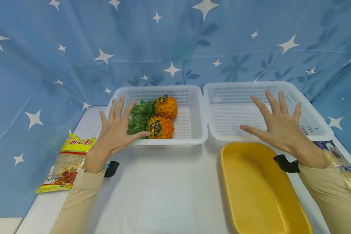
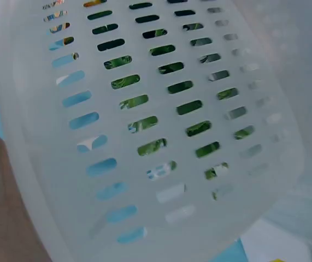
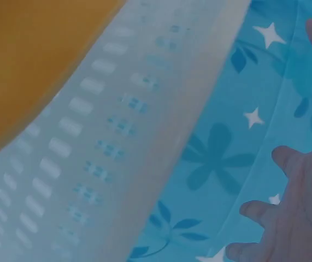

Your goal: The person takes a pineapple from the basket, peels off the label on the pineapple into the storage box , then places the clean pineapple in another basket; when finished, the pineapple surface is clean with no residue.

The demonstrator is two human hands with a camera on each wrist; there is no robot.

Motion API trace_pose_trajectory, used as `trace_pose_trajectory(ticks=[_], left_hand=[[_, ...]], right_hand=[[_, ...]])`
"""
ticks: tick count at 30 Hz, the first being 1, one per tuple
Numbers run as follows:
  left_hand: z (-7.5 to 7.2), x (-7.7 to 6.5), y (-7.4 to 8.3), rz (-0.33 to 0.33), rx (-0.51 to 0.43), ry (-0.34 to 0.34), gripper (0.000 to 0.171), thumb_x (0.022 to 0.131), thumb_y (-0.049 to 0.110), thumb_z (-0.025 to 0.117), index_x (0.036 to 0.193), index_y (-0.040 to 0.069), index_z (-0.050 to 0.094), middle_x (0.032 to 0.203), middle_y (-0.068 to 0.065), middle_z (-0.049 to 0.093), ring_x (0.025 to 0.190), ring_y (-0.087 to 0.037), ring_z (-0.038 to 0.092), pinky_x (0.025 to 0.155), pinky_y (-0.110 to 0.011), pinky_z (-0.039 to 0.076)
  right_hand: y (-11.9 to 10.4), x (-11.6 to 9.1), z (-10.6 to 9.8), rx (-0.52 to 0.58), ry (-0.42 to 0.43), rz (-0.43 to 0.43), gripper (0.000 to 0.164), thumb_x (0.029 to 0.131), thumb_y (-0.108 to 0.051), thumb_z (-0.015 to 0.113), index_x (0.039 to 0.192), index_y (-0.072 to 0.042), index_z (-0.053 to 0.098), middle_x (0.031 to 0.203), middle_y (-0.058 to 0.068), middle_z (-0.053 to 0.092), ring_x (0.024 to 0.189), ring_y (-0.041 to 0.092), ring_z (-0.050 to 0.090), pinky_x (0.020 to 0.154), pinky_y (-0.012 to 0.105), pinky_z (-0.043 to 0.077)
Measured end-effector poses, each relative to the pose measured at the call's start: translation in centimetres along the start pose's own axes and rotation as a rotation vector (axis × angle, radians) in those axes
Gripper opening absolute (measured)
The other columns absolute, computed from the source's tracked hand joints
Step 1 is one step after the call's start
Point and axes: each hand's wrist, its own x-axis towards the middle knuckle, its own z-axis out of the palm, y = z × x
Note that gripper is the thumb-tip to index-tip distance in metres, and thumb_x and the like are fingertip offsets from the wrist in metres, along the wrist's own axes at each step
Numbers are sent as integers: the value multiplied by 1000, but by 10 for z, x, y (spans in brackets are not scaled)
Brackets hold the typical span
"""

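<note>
My left hand [image 1: 114, 135] is spread wide above the left end of a white slotted basket [image 1: 190, 141], holding nothing. Two small orange pineapples with green leaves lie in that basket, the back pineapple [image 1: 167, 109] and the front pineapple [image 1: 166, 130], both bearing dark labels. In the left wrist view the basket's slotted wall [image 2: 161, 147] fills most of the frame, with green leaves showing through. Fingers splayed, my right hand [image 1: 280, 130] hovers over a second white basket [image 1: 231, 113] that has nothing in it. Part of the right hand [image 3: 303, 213] also shows in the right wrist view.
A yellow tub [image 1: 251, 185] stands on the white table [image 1: 163, 188] in front of the right basket. At the left lies a yellow-topped food bag [image 1: 67, 162]. Another bag [image 1: 343, 165] sits partly behind the right forearm. A blue star-patterned curtain [image 1: 175, 42] surrounds the back.
</note>
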Motion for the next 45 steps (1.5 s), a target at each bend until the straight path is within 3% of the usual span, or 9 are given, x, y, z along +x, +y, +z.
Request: trace_pose_trajectory(ticks=[4, 9, 14, 20, 24, 27, 31, 34, 45], left_hand=[[-6, -14, -8, -24, -57, 49, 106, 91, 72, 65, 170, 23, 14, 174, -19, -1, 159, -45, -4, 115, -80, -3], [-15, -38, -19, -137, -207, 113, 101, 94, 59, 71, 169, 18, 17, 174, -19, 2, 157, -49, 3, 115, -80, 11], [-13, -54, -28, -285, -342, 116, 108, 89, 48, 81, 169, 15, 17, 173, -22, 4, 155, -50, 8, 106, -83, 25], [1, -59, -29, -422, -510, 73, 116, 87, 46, 84, 170, 14, 9, 168, -28, 10, 140, -52, 33, 105, -75, 35], [11, -58, -27, -473, -629, 83, 115, 88, 44, 83, 170, 16, 6, 170, -25, 9, 148, -50, 26, 113, -73, 29], [17, -59, -25, -489, -748, 126, 113, 90, 36, 84, 169, 19, 5, 169, -22, 20, 148, -44, 32, 115, -65, 33], [24, -61, -23, -502, -886, 167, 110, 92, 25, 83, 168, 24, 4, 162, -18, 35, 136, -35, 46, 104, -44, 44], [25, -61, -22, -505, -919, 177, 108, 93, 22, 82, 168, 26, 5, 161, -16, 35, 133, -31, 47, 97, -34, 45], [23, -61, -23, -500, -939, 148, 111, 93, 21, 81, 168, 28, 0, 163, -19, 31, 136, -36, 46, 107, -48, 43]], right_hand=[[-17, 2, -4, -6, -2, -41, 102, 91, -62, 69, 169, -22, 18, 174, 20, 0, 156, 49, -14, 108, 82, -17], [-44, 6, -10, -9, 25, -148, 102, 87, -57, 76, 168, -21, 25, 174, 20, 8, 158, 49, -4, 111, 81, -13], [-74, 12, -15, -1, 44, -298, 102, 84, -51, 83, 165, -21, 30, 172, 19, 16, 157, 48, 7, 115, 81, 5], [-113, 31, -17, -3, 17, -521, 100, 86, -43, 86, 164, -17, 31, 168, 20, 25, 151, 47, 27, 113, 74, 29], [-134, 49, -15, 22, -64, -597, 95, 89, -40, 85, 164, -16, 32, 166, 17, 30, 147, 42, 36, 109, 71, 38], [-147, 65, -14, 53, -136, -629, 93, 90, -36, 85, 163, -16, 33, 166, 14, 32, 146, 39, 38, 109, 67, 41], [-163, 89, -11, 60, -221, -685, 91, 89, -33, 87, 162, -14, 36, 164, 14, 36, 147, 37, 37, 116, 60, 37], [-176, 107, -5, 63, -303, -707, 92, 89, -32, 87, 162, -15, 35, 162, 12, 38, 146, 34, 40, 118, 54, 36], [-203, 145, 32, 65, -601, -650, 99, 86, -22, 89, 165, -14, 29, 158, 13, 38, 128, 29, 51, 103, 44, 50]])
